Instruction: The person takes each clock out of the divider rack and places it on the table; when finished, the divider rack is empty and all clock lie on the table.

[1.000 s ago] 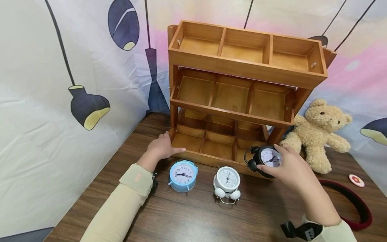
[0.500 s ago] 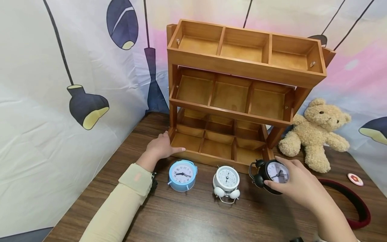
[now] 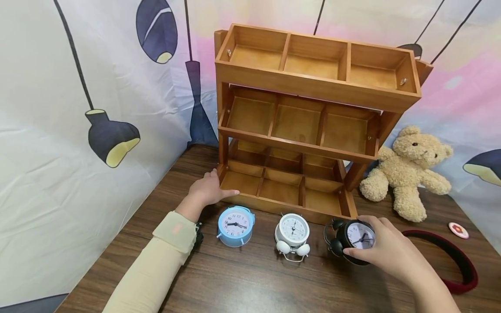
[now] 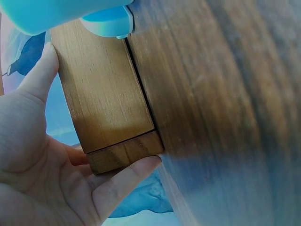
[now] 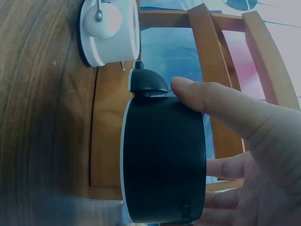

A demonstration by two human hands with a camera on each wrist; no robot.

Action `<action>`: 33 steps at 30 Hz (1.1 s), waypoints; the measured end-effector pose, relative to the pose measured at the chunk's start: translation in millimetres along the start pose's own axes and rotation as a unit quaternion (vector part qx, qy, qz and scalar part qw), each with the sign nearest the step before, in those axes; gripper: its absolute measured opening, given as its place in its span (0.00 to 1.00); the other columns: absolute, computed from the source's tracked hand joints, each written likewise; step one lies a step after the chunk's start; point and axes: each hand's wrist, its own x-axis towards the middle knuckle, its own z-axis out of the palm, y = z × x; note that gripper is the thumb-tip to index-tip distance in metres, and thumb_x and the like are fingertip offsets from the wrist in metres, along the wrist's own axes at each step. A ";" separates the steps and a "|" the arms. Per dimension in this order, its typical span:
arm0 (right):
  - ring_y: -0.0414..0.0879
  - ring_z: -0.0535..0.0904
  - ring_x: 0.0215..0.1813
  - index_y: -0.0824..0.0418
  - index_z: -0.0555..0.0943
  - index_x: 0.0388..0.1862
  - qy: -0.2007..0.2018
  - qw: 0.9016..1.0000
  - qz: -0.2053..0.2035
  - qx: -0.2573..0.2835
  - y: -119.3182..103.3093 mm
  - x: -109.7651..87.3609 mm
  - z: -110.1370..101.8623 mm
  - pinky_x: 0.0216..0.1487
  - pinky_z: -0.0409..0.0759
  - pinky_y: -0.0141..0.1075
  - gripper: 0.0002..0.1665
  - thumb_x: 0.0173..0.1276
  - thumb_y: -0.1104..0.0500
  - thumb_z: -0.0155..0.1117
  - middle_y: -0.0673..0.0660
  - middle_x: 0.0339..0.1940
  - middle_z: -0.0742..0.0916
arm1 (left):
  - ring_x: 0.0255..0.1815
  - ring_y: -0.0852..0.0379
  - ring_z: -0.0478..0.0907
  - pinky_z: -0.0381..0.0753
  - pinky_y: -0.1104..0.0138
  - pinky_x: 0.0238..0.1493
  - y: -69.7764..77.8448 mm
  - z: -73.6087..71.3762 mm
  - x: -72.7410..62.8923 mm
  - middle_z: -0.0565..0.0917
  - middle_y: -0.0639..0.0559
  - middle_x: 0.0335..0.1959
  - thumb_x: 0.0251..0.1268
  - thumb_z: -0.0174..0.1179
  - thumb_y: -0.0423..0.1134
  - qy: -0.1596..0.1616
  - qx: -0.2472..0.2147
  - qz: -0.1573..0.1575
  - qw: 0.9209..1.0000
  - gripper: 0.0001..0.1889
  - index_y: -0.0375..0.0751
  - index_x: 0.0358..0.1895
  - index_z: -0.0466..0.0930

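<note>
My right hand (image 3: 391, 250) grips a black twin-bell alarm clock (image 3: 362, 234) at its sides, thumb near a bell. The clock's face points up, and it is held close over the table at the front right of a three-tier wooden rack (image 3: 317, 74). In the right wrist view the black clock (image 5: 164, 155) shows its dark round side. My left hand (image 3: 205, 190) holds the front left corner of the bottom tray (image 4: 103, 89), thumb along its rim and fingers at its end. Between the hands, a blue alarm clock (image 3: 235, 227) and a white twin-bell alarm clock (image 3: 292, 232) lie face up.
A teddy bear (image 3: 416, 167) sits right of the rack. On the right of the wooden table (image 3: 250, 278) lie a dark red headband (image 3: 462, 261) and a small round badge (image 3: 458, 230). A printed cloth (image 3: 70, 195) hangs behind and to the left.
My right hand has carried the black clock from over the bottom tray's front right edge, right and toward me, down close to the table. The left hand keeps its place at the corner.
</note>
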 end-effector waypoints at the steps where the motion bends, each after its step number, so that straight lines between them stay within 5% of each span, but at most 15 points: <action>1: 0.62 0.79 0.48 0.65 0.69 0.68 0.000 1.000 0.000 -0.002 1.2 0.3 0.8 0.39 0.77 0.56 0.65 0.43 0.21 0.71 0.74 0.58 0.75 | 0.69 0.30 0.64 0.70 0.44 0.63 0.1 0.1 -0.2 0.54 0.23 0.74 0.61 0.57 0.71 0.000 0.000 0.000 1.000 0.61 0.21 0.76 0.43; 33: 0.71 0.77 0.52 0.70 0.65 0.70 -0.064 0.997 0.036 -0.002 35.2 12.0 16.9 0.41 0.76 0.61 0.66 0.47 0.26 0.73 0.80 0.58 0.72 | 0.70 0.29 0.62 0.68 0.43 0.65 -0.3 2.3 1.8 0.53 0.22 0.74 0.62 0.57 0.71 0.003 -0.004 0.001 1.000 0.61 0.21 0.76 0.42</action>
